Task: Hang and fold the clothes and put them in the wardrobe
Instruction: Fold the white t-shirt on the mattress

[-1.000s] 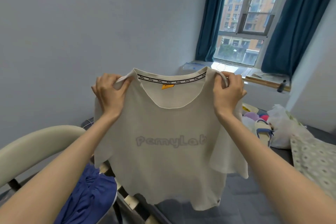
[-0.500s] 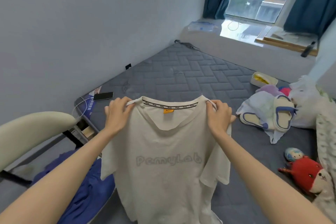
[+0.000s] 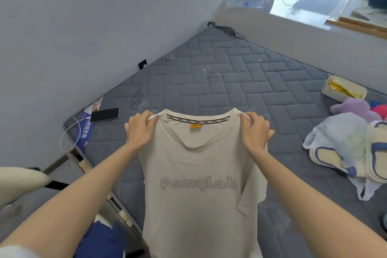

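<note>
We hold the T-shirt [image 3: 199, 184] up by its shoulders, hanging over the near edge of the mattress [image 3: 230, 73]. Our left hand [image 3: 139, 130] pinches one shoulder seam and our right hand [image 3: 254, 132] the other, fingers curled over the cloth. It looks light, thin and limp, so we judge it will sag wherever unsupported. The shoulders beside the collar seem the best hold. The mattress is grey, quilted and broad, fair for folding. A phone [image 3: 104, 114] lies at its wall-side corner, slippers [image 3: 377, 153] on its right side, a window ledge [image 3: 303, 6] beyond its far end.
</note>
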The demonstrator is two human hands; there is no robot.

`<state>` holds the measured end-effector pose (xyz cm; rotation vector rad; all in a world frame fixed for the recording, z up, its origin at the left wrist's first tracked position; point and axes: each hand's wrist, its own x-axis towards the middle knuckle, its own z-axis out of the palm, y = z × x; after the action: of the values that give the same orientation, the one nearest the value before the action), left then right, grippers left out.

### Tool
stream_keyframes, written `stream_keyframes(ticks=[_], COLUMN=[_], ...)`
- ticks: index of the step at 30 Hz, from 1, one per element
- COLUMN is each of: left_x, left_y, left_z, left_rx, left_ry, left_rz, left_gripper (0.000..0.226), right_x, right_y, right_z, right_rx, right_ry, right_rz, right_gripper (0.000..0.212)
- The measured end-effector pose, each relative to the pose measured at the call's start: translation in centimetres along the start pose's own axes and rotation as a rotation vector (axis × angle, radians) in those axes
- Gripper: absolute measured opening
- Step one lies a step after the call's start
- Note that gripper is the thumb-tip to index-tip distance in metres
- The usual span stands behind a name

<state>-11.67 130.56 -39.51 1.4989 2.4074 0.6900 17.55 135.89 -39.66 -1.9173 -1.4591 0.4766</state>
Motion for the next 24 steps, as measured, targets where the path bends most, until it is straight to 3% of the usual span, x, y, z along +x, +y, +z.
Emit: stream_keyframes(ticks=[10,16,24], left_x=[10.8,10.7,4.1], left_y=[0.3,-2.2,-7.0], left_z=[6.4,12.1,16.7], left_rx=[-0.05,-0.169,-0.238], left_ry=[0.018,-0.138,-0.261], left_rz=[-0.078,-0.228,-0.226], left_gripper=[0.027,0.051,0.047], right_x=[9.7,9.5,2.5], right_y=[-0.5,3.6,9.0], right_z=[8.9,14.5,16.9], right_rx=[-0.033,-0.007,-0.05], right_ry=[-0.035,-0.421,-0.703], right_rz=[0.035,0.061,0.094], right_gripper=[0.027,0.046,0.043])
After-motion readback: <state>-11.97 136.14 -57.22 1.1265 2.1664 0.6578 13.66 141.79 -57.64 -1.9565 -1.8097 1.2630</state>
